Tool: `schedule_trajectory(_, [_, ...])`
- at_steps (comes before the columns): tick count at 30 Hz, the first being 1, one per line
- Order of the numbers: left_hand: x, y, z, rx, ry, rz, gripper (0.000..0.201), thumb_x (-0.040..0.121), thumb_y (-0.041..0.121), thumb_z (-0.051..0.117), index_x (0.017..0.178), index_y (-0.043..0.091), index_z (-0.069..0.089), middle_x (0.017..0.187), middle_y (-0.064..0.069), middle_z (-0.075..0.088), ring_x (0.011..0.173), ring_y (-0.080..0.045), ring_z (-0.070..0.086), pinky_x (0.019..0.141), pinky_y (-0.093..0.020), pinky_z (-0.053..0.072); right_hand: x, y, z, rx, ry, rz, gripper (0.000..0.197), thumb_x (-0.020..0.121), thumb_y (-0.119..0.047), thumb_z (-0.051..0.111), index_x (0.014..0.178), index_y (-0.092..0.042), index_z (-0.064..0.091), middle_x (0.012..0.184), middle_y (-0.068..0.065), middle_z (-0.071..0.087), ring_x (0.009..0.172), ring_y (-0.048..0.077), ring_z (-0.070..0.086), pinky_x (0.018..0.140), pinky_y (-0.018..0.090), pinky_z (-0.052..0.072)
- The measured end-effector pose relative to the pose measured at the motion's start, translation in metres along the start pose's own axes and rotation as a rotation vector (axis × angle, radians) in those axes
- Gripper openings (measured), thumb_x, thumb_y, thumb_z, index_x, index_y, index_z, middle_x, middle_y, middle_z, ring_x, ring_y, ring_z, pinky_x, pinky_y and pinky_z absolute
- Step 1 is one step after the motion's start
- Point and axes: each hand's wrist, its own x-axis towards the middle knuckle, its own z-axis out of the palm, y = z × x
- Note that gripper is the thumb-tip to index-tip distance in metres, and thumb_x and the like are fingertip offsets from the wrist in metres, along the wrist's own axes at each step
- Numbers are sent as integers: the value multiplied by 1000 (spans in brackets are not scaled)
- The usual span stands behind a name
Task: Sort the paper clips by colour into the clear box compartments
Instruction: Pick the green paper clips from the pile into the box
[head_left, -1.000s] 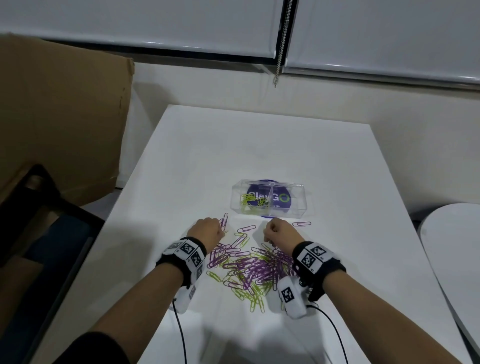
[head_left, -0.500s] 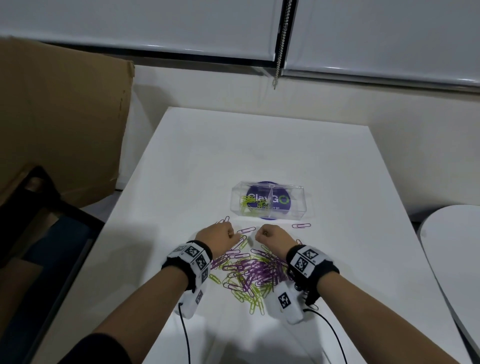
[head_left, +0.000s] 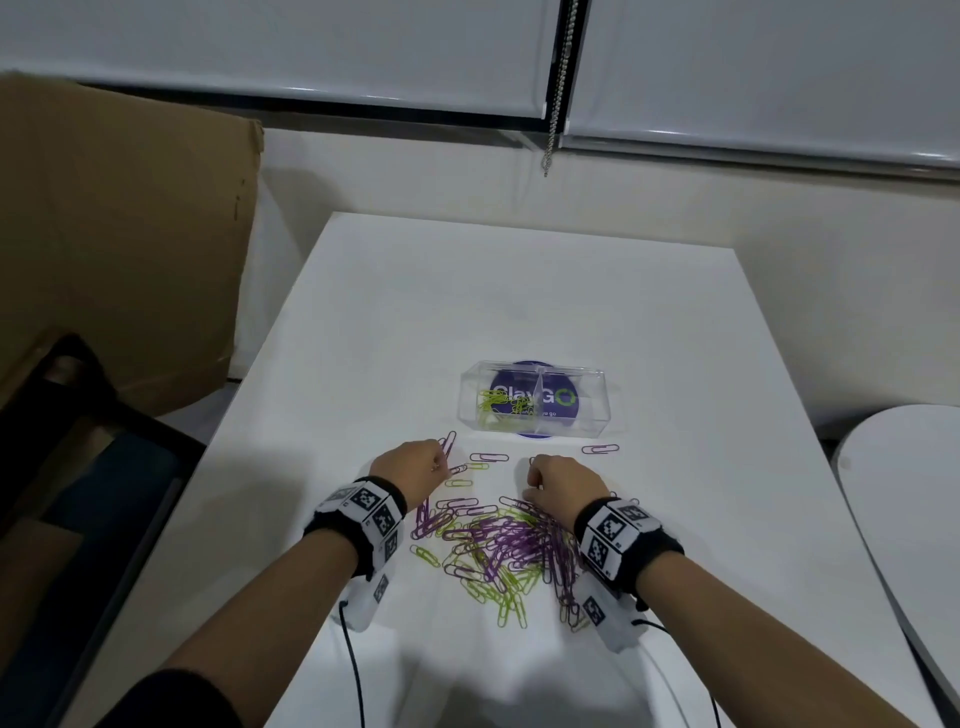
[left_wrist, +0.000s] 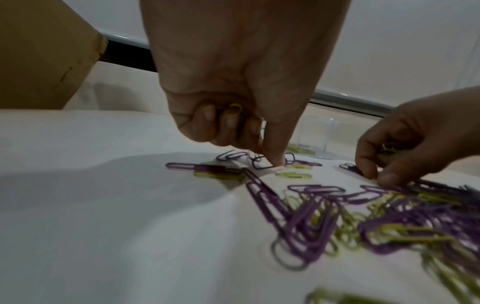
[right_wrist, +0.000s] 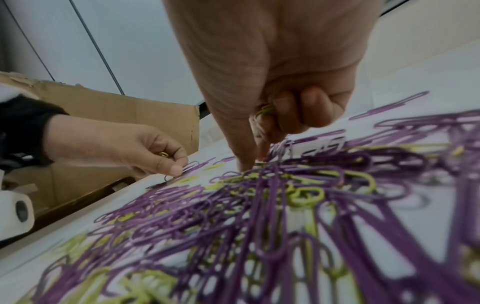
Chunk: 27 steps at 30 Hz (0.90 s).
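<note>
Both hands down, fingers curled.
Left hand (head_left: 411, 466) and right hand (head_left: 563, 480) pinch with fingertips, forearms angled inward, wrists banded.

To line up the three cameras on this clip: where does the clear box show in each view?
Head: the clear box sits centre, on the table beyond both hands, green clips in its left compartment.
Left wrist: only a faint clear corner right of centre, behind the left hand.
Right wrist: not in it.
Shared landmark: the mixed purple and green clip pile.
</note>
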Motion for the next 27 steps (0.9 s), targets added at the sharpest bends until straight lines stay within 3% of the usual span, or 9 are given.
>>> schedule_trajectory(4, [2, 4, -6, -7, 98, 27, 24, 95, 28, 45, 115, 17, 53, 114, -3, 64, 102, -23, 60, 74, -26, 38, 1, -1, 2, 4, -34, 20, 21, 91, -20, 51, 107, -8, 59, 116, 10, 63, 107, 29, 58, 87, 33, 45])
schedule_trajectory(7, [3, 8, -5, 85, -6, 183, 33, 92, 29, 52, 124, 23, 48, 126, 1, 59, 110, -20, 57, 84, -27, 42, 1, -2, 0, 4, -61, 11, 18, 92, -19, 48, 103, -9, 58, 113, 10, 63, 102, 28, 58, 83, 33, 45])
schedule_trajectory(11, [7, 13, -1, 218, -103, 255, 37, 91, 31, 55, 127, 26, 47, 132, 1, 54, 117, -21, 53, 94, -32, 41, 1, 0, -5, 174, -2, 8, 11, 92, -13, 43, 81, -10, 44, 84, 9, 54, 75, 22, 49, 66, 28, 37])
schedule_trajectory(14, [10, 14, 0, 156, -101, 226, 30, 92, 30, 54, 120, 22, 52, 128, 0, 56, 115, -22, 54, 94, -32, 42, -1, 4, -12, 344, 43, 32, 13, 93, -13, 42, 81, -9, 42, 70, 2, 50, 61, 16, 42, 55, 24, 33])
schedule_trajectory(16, [11, 12, 1, 114, -102, 215, 24, 93, 31, 52, 113, 19, 57, 124, -1, 59, 111, -22, 56, 92, -33, 43, -2, 7, -13, 359, 32, 19, 13, 95, -15, 40, 83, -9, 40, 65, -3, 46, 60, 15, 42, 54, 22, 33])
schedule_trajectory(21, [11, 14, 3, 187, -143, 190, 22, 97, 31, 44, 97, 13, 55, 118, -10, 59, 100, -25, 56, 84, -33, 43, -2, 1, -20, 275, -60, -88, 10, 95, -16, 41, 87, -12, 44, 81, 3, 55, 69, 19, 51, 56, 18, 36])
schedule_trajectory(24, [10, 14, 4, 339, -158, 223, 33, 100, 30, 36, 115, 6, 52, 126, -12, 54, 114, -28, 52, 92, -36, 42, 5, -15, -39, 216, -12, -167, 12, 97, -21, 41, 91, -14, 48, 83, 1, 55, 63, 15, 49, 57, 21, 40])
schedule_trajectory(27, [9, 12, 3, 417, -137, 260, 36, 100, 28, 33, 122, 4, 48, 128, -12, 51, 117, -29, 49, 93, -38, 42, 21, -31, -64, 186, 145, -196, 17, 95, -17, 42, 101, -8, 55, 89, 8, 62, 72, 20, 53, 69, 32, 46])
